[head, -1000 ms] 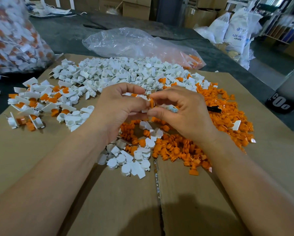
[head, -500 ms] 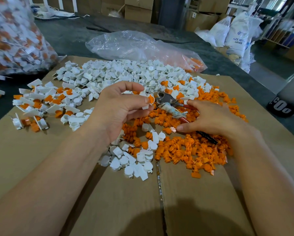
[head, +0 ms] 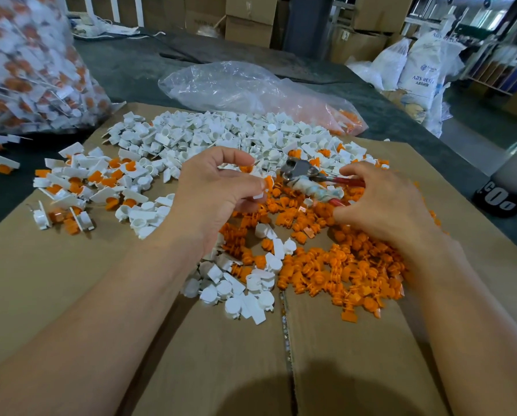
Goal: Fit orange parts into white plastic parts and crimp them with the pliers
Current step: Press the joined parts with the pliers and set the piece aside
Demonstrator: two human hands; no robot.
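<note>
My left hand (head: pixel 215 190) pinches a white part with an orange part fitted in it (head: pixel 266 185), held above the piles. My right hand (head: pixel 383 202) grips the red handles of the pliers (head: pixel 308 178), whose metal jaws point left, close to the held part. A heap of loose orange parts (head: pixel 356 265) lies under and in front of both hands. A wide heap of white plastic parts (head: pixel 209 136) spreads behind them. Several white parts (head: pixel 245 292) also lie near the cardboard seam.
Finished white-and-orange pieces (head: pixel 80 184) sit at the left on the cardboard sheet (head: pixel 71 280). A full clear bag of finished pieces (head: pixel 26 70) stands far left. A nearly empty plastic bag (head: pixel 251 88) lies behind. A dark container (head: pixel 509 187) stands at the right edge.
My right hand let go of the part, reached right to the pliers on the orange heap, and now grips their handles. My left hand kept the fitted part.
</note>
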